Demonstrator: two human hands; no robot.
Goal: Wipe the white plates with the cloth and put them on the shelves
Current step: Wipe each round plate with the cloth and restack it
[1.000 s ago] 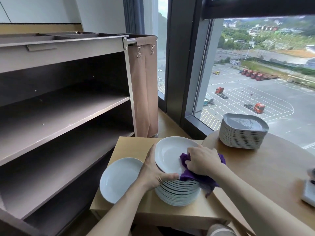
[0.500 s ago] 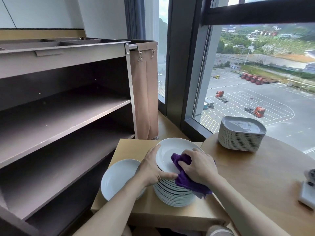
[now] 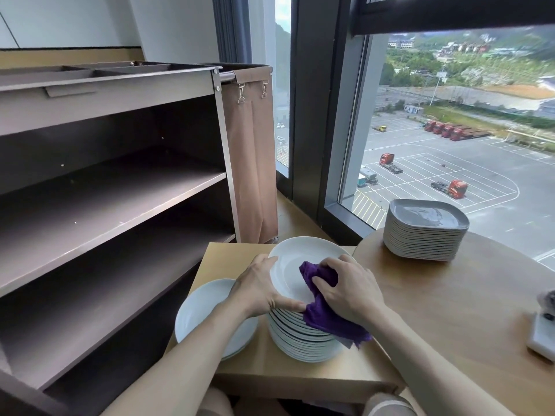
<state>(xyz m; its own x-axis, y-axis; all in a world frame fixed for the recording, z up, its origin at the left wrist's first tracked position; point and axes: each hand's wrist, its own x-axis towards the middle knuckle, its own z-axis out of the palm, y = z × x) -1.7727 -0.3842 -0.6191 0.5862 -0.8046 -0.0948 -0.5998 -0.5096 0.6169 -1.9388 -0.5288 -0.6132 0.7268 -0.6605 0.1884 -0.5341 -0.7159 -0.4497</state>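
Observation:
A tall stack of white plates (image 3: 303,340) stands on a small wooden table (image 3: 228,259). The top plate (image 3: 295,259) is tilted up toward me. My left hand (image 3: 258,286) grips its left rim, thumb across the near edge. My right hand (image 3: 350,291) holds a bunched purple cloth (image 3: 322,313) pressed on the plate's face; the cloth hangs over the stack's near side. A single white plate (image 3: 201,313) lies flat to the left of the stack, partly under my left forearm.
A dark shelf cart (image 3: 114,193) with bare shelves stands at left, a brown bag (image 3: 255,163) hanging on its end. A stack of grey square plates (image 3: 426,232) sits on the round wooden table (image 3: 468,304) by the window. A white device (image 3: 543,331) lies at right.
My right hand has slid the purple cloth leftward and farther across the top plate. My left hand keeps its hold on the rim. The camera has tilted slightly down.

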